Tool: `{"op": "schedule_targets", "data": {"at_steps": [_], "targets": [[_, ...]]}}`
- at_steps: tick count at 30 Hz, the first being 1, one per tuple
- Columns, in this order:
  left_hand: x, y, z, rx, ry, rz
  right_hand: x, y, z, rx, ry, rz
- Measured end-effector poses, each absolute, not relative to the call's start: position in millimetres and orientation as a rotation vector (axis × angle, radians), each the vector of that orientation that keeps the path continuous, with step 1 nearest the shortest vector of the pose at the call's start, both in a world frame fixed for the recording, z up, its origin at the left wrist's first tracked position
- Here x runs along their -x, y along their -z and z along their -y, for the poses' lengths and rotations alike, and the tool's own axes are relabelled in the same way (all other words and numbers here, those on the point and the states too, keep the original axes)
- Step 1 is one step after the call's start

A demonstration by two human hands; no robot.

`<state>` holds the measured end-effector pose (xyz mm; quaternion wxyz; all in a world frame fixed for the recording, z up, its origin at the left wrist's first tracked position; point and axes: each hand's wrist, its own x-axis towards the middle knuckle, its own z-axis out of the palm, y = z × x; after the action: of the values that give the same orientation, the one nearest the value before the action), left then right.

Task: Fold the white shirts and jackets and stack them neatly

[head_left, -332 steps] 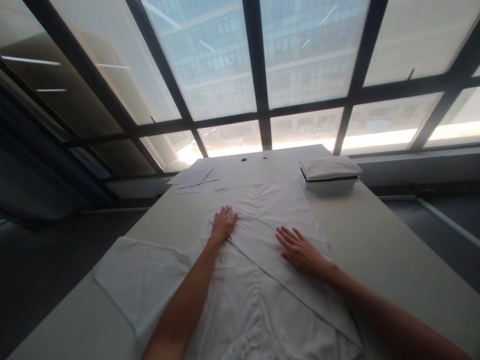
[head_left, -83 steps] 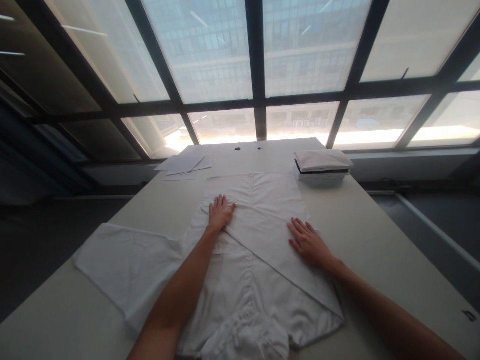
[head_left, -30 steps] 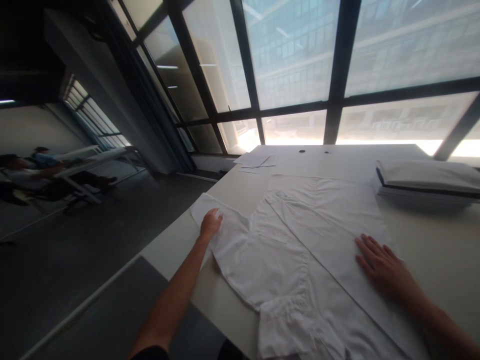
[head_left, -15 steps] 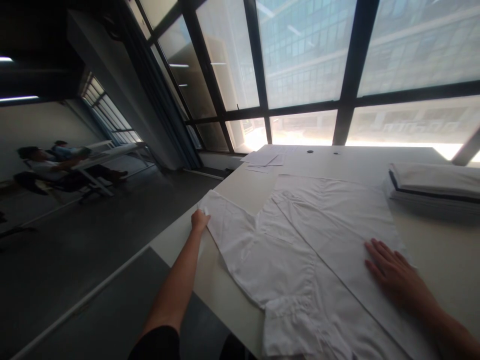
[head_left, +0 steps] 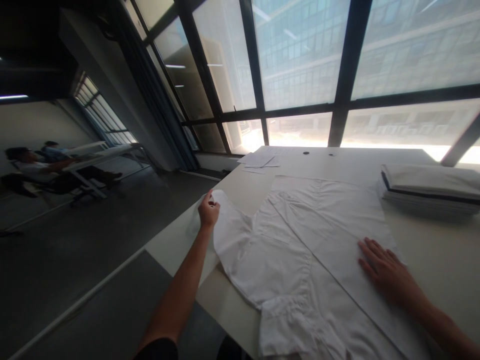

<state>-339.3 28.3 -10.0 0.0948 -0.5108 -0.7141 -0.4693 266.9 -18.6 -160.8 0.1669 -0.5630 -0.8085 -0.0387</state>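
Note:
A white cloth garment (head_left: 300, 250) lies spread over the white table, wrinkled, with a long diagonal seam and a gathered band near its lower end. I cannot tell what kind of garment it is. My left hand (head_left: 209, 212) pinches its left corner, which is raised off the tabletop near the table's edge. On the garment's right part, my right hand (head_left: 386, 267) rests palm down with its fingers stretched out. The garment's lower end runs out of view.
On the white table (head_left: 431, 225), a stack of folded white cloth (head_left: 431, 185) with a dark stripe stands at the right. Paper sheets (head_left: 260, 159) lie at the far left corner. Large windows rise behind. Two people sit at desks far left.
My left hand has lifted the garment's left corner up and slightly to the right, so that side now curves off the table. My right hand stays flat on the cloth.

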Motion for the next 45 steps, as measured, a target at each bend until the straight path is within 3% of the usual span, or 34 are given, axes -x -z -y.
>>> {"op": "schedule_targets", "data": {"at_steps": [6,16,21,25,31,38,41,45], "targets": [[228,-4,-11,2.075,1.174,1.586,-255,143,16,1.448,-0.033,2.234],[98,43,53,2.789,0.530,1.247,-181,88,3,1.229,-0.557,2.012],[101,50,69,2.923,0.665,1.372,-145,78,-1,1.128,-0.653,1.967],[138,52,63,2.548,0.861,1.814,-115,72,5,1.033,-0.692,2.032],[203,60,52,2.202,0.743,2.367,-79,69,16,0.881,-0.695,2.217],[211,36,41,2.414,1.311,2.734,-62,62,26,0.814,-0.572,2.315],[183,21,39,2.343,1.968,2.877,-57,61,37,0.783,-0.580,2.312],[128,3,40,2.336,2.799,2.710,-47,63,51,0.874,-0.692,2.091]]}}
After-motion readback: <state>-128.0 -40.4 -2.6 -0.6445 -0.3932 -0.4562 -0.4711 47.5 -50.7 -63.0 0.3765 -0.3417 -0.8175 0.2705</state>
